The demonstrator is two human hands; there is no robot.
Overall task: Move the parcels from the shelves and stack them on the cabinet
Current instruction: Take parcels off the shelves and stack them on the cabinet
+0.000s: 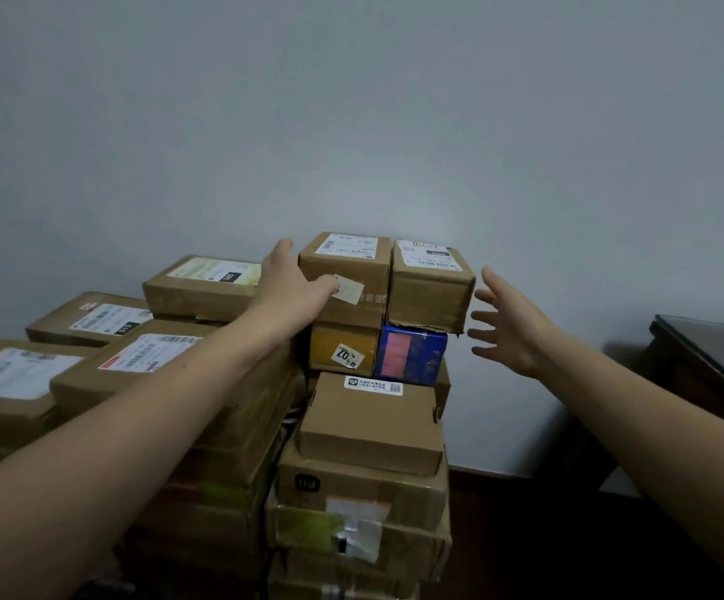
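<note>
- Left forearm [135, 426] and right forearm [654, 417] are nearest the camera, both bare and reaching forward over the pile.
- Left hand [291, 283]: fingers straight, laid up the left side of the top-left box [351, 270]. Thumb lies across its front face, touching by a small pale sticker. It presses the box with no curl round it.
- Right hand [511, 326]: fingers spread wide, holding nothing. It is near the right side of the top-right box [429, 292] but apart from it.
- The top-left box and top-right box are brown card and sit side by side, touching, on top of the right-hand stack by the wall. Both have white shipping labels on top.
- Yellow box [343, 348] sits directly under the top-left box, with a tilted "07" sticker on its front.
- Blue box [412, 355] sits under the top-right box, just beside the yellow one. The top-right box overhangs it to the right.
- Flat box [373, 422] is in front and lower, with a white sticker on its lid.
- Taped box [360, 495] is under the flat box, with more boxes below it; what the stack stands on is hidden.
- Left stacks [144, 361]: several brown labelled parcels, lower than the right stack, partly behind the left forearm.
- Wall [351, 123]: plain grey, behind everything.
- Dark table [706, 352] is at the far right, well apart from the pile.
</note>
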